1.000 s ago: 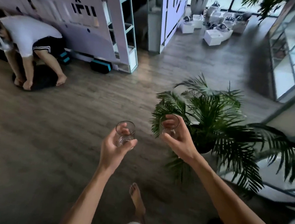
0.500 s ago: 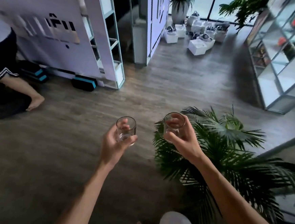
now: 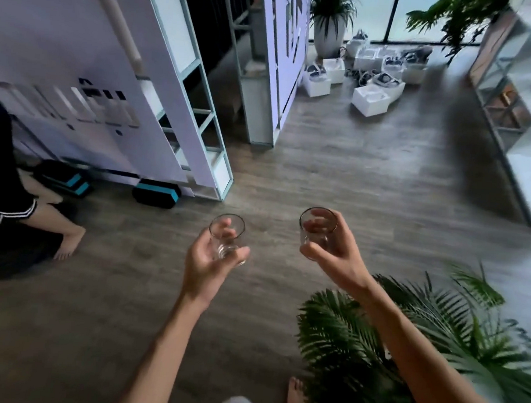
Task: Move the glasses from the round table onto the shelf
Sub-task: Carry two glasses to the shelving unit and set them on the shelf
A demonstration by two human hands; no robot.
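My left hand (image 3: 206,265) holds a clear, empty drinking glass (image 3: 227,237) upright, fingers wrapped around its lower half. My right hand (image 3: 337,259) holds a second clear glass (image 3: 317,229), also upright, a little higher and to the right. Both glasses hang in the air above the wooden floor. A white metal-framed shelf (image 3: 530,133) with several levels stands at the right edge, some way ahead. The round table is out of view.
A potted palm (image 3: 411,346) spreads under my right forearm at the lower right. A person (image 3: 12,210) crouches on the floor at the left. A white partition (image 3: 85,98) stands ahead left; white boxes (image 3: 372,98) and a potted plant (image 3: 330,31) lie further back.
The view has swung right and forward: the palm slid down to the lower right, the crouching person moved toward the left edge, and the shelf came further into view. Both hands keep their glasses.
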